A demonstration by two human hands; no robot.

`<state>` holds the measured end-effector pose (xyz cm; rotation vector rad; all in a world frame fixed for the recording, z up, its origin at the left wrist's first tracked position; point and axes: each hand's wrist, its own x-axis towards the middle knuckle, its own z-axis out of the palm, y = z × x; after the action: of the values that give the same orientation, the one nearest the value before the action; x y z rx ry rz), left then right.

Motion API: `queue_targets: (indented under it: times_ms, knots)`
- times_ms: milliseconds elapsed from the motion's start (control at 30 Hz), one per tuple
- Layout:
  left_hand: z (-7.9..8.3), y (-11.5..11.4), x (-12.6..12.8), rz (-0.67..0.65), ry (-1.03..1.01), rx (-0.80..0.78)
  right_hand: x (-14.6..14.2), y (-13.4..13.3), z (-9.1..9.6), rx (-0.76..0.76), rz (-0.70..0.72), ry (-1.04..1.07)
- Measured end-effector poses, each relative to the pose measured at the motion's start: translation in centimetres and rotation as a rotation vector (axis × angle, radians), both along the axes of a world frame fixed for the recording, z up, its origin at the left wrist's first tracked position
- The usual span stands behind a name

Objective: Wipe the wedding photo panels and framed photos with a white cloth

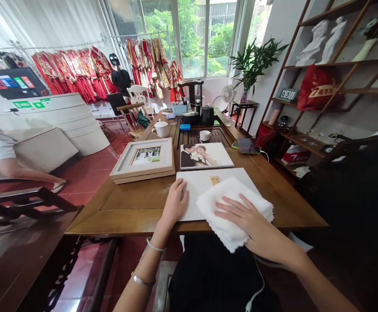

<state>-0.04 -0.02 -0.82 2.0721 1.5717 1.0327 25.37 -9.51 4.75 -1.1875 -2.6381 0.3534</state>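
A white flat panel (190,199) lies on the wooden table near its front edge, with a small tan patch (214,180) on its face. My left hand (177,200) grips the panel's left edge, its fingers curled at the side. On the right part of the panel lies a folded white cloth (213,206), one corner hanging over the table's front edge. My right hand (241,214) presses flat on this cloth with its fingers spread. Part of the panel is hidden under the cloth.
Behind the panel lie a photo print of a couple (205,156) and a wooden picture frame (145,158). A phone (246,146) with a cable lies at the right. Farther back stand a white lidded cup (160,128) and a small bowl (205,135). Other people are nearby.
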Motion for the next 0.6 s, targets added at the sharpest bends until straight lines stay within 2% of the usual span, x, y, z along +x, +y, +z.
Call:
queue_targets:
  times_ms: [100, 167, 300, 467, 600]
  knots:
    - [-0.1, 0.1, 0.0, -0.002, -0.011, 0.014, 1.1, -0.9, 0.5, -0.062, 0.042, 0.036]
    - [-0.2, 0.1, 0.0, -0.008, -0.015, 0.019, 1.4, -0.4, 0.6, -0.087, 0.033, 0.066]
    - [-0.2, 0.1, 0.0, -0.005, -0.013, 0.007, 0.9, 3.0, 0.0, -0.054, -0.044, 0.097]
    - [-0.4, 0.2, -0.1, -0.015, -0.034, 0.025, -1.0, 7.9, -0.7, 0.007, -0.147, 0.073]
    - [-0.3, 0.2, -0.1, -0.014, -0.020, 0.021, -3.4, 9.8, -0.6, 0.041, -0.250, -0.004]
